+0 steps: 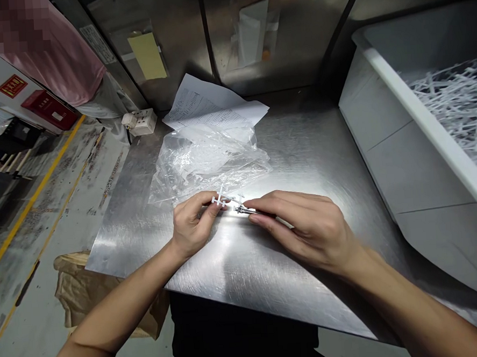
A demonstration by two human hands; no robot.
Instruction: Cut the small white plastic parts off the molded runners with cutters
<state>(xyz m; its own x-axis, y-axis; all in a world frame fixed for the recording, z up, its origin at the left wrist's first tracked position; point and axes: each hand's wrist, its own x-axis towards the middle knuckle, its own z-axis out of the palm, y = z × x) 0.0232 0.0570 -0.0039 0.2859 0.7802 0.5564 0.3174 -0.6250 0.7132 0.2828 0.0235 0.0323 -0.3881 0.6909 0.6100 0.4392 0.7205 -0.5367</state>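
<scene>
My left hand (193,222) pinches a small white plastic sprue (219,198) with short cross-shaped branches between thumb and fingers. From the other side, my right hand (306,225) grips a small metal clipper (248,210) that looks like a nail clipper. Its jaws are at the right end of the sprue; whether they touch the plastic, I cannot tell. Both hands are just above the steel table (244,269). Behind them lies a crumpled clear plastic bag (205,156).
At the right stands a large grey bin (398,152) holding many white plastic sprues (460,105). Printed papers (205,102) lie by the metal back panel. A white power socket (144,121) sits at the table's left corner. Below is a brown paper bag (92,290). Another person's pink sleeve (69,54) shows upper left.
</scene>
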